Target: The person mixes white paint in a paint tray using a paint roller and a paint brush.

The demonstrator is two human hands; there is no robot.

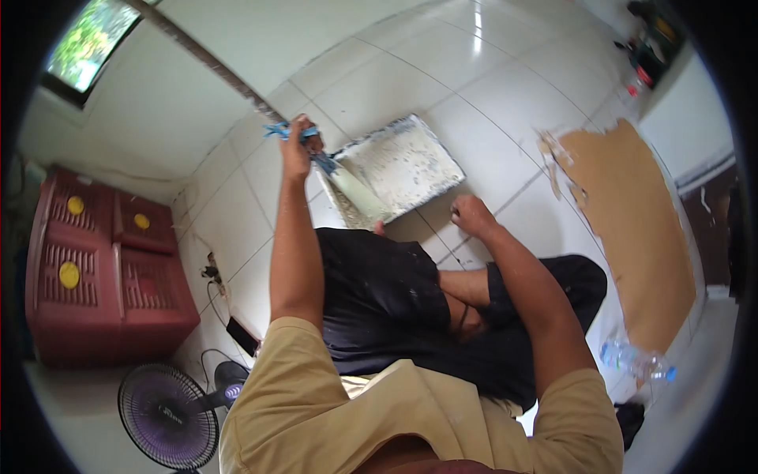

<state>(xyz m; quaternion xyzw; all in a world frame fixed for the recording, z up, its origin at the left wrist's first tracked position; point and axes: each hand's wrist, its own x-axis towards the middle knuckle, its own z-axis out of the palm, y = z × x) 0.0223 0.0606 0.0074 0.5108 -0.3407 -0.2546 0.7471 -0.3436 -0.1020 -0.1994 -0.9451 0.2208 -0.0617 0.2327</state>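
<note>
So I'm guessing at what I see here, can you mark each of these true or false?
1. The left hand grips a blue-handled tool. True.
2. The paint tray sits on a wooden table. False: it lies on the white tiled floor.
3. The right hand holds a bottle. False: it is a closed fist on the floor; the plastic bottle lies apart.
4. A purple fan stands by the red cabinet. True.

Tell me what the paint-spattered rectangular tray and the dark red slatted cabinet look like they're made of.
The paint-spattered rectangular tray looks like moulded plastic or thin metal; dried white paint hides its surface. The dark red slatted cabinet looks like plastic: uniform colour, moulded vent slots, yellow round knobs.
</note>
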